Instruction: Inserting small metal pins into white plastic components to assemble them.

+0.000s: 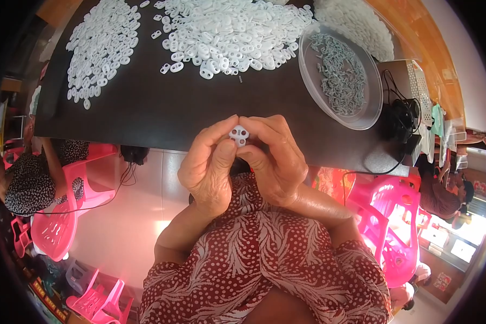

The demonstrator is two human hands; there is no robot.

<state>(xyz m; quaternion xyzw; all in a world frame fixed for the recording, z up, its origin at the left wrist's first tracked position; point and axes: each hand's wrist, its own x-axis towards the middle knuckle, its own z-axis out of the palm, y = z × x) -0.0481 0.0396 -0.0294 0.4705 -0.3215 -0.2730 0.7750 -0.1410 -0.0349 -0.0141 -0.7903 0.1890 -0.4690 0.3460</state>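
In front of my chest, just past the near table edge, a small white plastic cord lock [239,135] with several holes is pinched between both hands. My left hand [207,171] grips its left side, thumb below and fingertips above. From the other side my right hand [275,159] holds it with thumb and bent index finger. Farther off lies a big heap of similar white pieces [221,32], with a second spread of white pieces [101,51] to its left. A clear round tub [303,65] at the right contains many small grey metal springs [344,75].
The dark table [146,116] carries another whitish heap [356,24] at the far right. A black device with cables [404,114] sits at its right end. Pink plastic chairs stand left [65,216] and right [386,210]. A person [32,183] sits at the left.
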